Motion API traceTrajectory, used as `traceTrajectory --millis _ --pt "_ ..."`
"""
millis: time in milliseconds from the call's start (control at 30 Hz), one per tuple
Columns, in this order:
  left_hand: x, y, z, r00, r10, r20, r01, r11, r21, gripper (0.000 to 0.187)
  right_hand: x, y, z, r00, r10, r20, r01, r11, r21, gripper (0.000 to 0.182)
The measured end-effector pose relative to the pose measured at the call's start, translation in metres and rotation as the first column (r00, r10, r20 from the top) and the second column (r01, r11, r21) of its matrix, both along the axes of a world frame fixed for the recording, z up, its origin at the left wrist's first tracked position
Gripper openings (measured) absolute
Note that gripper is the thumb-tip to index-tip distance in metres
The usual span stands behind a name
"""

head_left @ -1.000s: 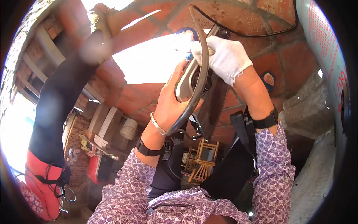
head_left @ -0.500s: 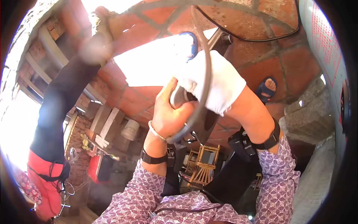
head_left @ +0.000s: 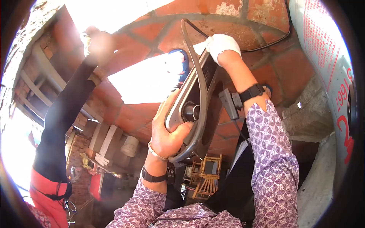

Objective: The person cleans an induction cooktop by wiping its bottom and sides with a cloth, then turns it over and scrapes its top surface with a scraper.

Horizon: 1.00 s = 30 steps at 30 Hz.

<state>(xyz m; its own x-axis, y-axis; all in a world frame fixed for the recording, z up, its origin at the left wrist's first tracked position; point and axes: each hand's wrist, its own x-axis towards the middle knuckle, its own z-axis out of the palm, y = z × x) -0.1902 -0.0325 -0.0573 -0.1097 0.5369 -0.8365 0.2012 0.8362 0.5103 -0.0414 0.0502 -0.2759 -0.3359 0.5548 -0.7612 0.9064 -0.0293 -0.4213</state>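
A long dark appliance with a silvery rim and a round black knob (head_left: 215, 85) is held up in front of my body. My left hand (head_left: 166, 133) is bare and wraps round its near end, thumb beside the knob. At the far upper end, my right hand (head_left: 223, 45), in a white glove, is closed over the edge; its fingertips are hidden. A thick grey-black tube or cable (head_left: 200, 76) arches over the appliance between my hands.
A person in black and red (head_left: 57, 129) is at the left. Sandals (head_left: 178, 62) stand on the red tiled floor (head_left: 140, 34). A bamboo chair (head_left: 210, 171) and white bucket (head_left: 130, 146) are lower down; a printed grey panel (head_left: 323, 41) and stone block (head_left: 310, 110) are at right.
My right hand has moved from near the knob up to the appliance's far end, uncovering the knob and top face. My left hand keeps its hold. The other person's arm has shifted slightly.
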Motion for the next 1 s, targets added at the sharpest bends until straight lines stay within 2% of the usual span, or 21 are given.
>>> traceTrajectory --millis 33,67,133,200,267,300,333,400,467,500,533,600,633,667,700,733,800,867,933,967,1000 --pt "-0.001 -0.001 0.0 1.0 -0.003 -0.006 0.003 1.0 -0.021 0.069 0.0 -0.002 0.007 0.969 0.167 -0.182 -0.149 0.983 0.109 0.029" --pt "-0.002 -0.001 0.0 1.0 -0.001 -0.015 0.0 0.999 -0.042 0.068 -0.008 -0.01 0.014 0.951 0.136 -0.278 -0.108 0.987 0.115 0.028" --pt "-0.004 -0.002 -0.004 1.0 -0.002 -0.014 0.001 1.0 -0.011 0.068 -0.014 -0.005 0.069 0.936 0.178 -0.304 -0.197 0.98 -0.033 0.03" --pt "-0.005 -0.004 -0.006 1.0 -0.005 -0.022 0.005 1.0 0.001 0.068 -0.011 -0.018 0.092 0.851 -0.154 -0.503 0.157 0.987 -0.037 0.029" --pt "-0.007 -0.006 -0.007 0.998 0.06 0.033 -0.059 0.997 -0.051 0.068 -0.005 -0.018 0.066 0.921 -0.15 -0.36 0.115 0.986 -0.117 0.031" --pt "-0.002 -0.002 -0.002 0.995 0.096 0.016 -0.094 0.993 -0.067 0.067 0.002 -0.023 0.043 0.905 -0.152 -0.397 0.187 0.981 0.053 0.033" --pt "-0.001 0.0 0.0 0.998 0.065 -0.014 -0.066 0.996 -0.067 0.066 0.006 -0.011 0.038 0.957 -0.093 -0.276 0.099 0.995 0.011 0.034" --pt "-0.005 -0.005 -0.005 0.992 -0.1 -0.075 0.107 0.99 0.096 0.063 0.002 -0.012 0.045 0.98 -0.092 -0.175 0.087 0.996 -0.033 0.032" --pt "-0.005 -0.009 -0.008 0.994 -0.067 -0.089 0.078 0.988 0.133 0.062 -0.003 -0.04 0.05 0.889 -0.378 -0.259 0.343 0.924 -0.17 0.03" --pt "-0.004 -0.01 -0.008 0.995 -0.036 -0.09 0.051 0.985 0.162 0.061 -0.007 -0.04 0.069 0.854 -0.378 -0.356 0.326 0.924 -0.199 0.027" --pt "-0.005 -0.011 -0.008 0.996 -0.02 -0.092 0.035 0.986 0.16 0.068 -0.01 -0.03 0.097 0.857 -0.25 -0.452 0.243 0.967 -0.073 0.023" --pt "-0.002 -0.011 -0.006 0.997 0.043 -0.056 -0.03 0.977 0.21 0.079 -0.02 -0.018 0.141 0.856 -0.347 -0.383 0.292 0.936 -0.196 0.017" --pt "0.0 -0.008 -0.004 0.998 0.05 -0.045 -0.041 0.982 0.187 0.089 -0.024 -0.014 0.159 0.835 -0.348 -0.426 0.302 0.937 -0.175 0.015" --pt "0.001 -0.018 -0.008 0.991 0.077 -0.106 -0.052 0.974 0.219 0.09 -0.025 -0.013 0.17 0.813 -0.348 -0.468 0.312 0.937 -0.155 0.014" --pt "0.008 -0.018 -0.01 0.984 0.178 -0.023 -0.169 0.964 0.207 0.088 -0.023 -0.019 0.171 0.797 -0.197 -0.572 0.257 0.966 0.026 0.018" --pt "0.012 -0.018 -0.012 0.96 0.275 0.058 -0.281 0.941 0.188 0.087 -0.026 -0.023 0.179 0.759 -0.203 -0.618 0.323 0.942 0.087 0.023" --pt "0.015 -0.015 -0.007 0.972 0.234 -0.006 -0.227 0.949 0.217 0.084 -0.036 -0.042 0.193 0.705 -0.272 -0.655 0.517 0.829 0.212 0.013" --pt "0.012 -0.02 -0.005 0.91 0.362 0.204 -0.383 0.921 0.074 0.084 -0.032 -0.049 0.217 0.745 -0.335 -0.577 0.504 0.849 0.158 0.017" --pt "0.013 -0.02 -0.002 0.909 0.366 0.198 -0.383 0.922 0.055 0.083 -0.028 -0.051 0.223 0.779 -0.355 -0.516 0.449 0.891 0.064 0.011" --pt "0.013 -0.019 -0.002 0.908 0.375 0.186 -0.388 0.921 0.041 0.082 -0.025 -0.056 0.232 0.687 -0.48 -0.546 0.527 0.846 -0.08 0.014" --pt "0.011 -0.019 -0.003 0.952 0.29 0.093 -0.297 0.952 0.077 0.08 -0.021 -0.063 0.237 0.58 -0.596 -0.555 0.59 0.777 -0.219 0.018"
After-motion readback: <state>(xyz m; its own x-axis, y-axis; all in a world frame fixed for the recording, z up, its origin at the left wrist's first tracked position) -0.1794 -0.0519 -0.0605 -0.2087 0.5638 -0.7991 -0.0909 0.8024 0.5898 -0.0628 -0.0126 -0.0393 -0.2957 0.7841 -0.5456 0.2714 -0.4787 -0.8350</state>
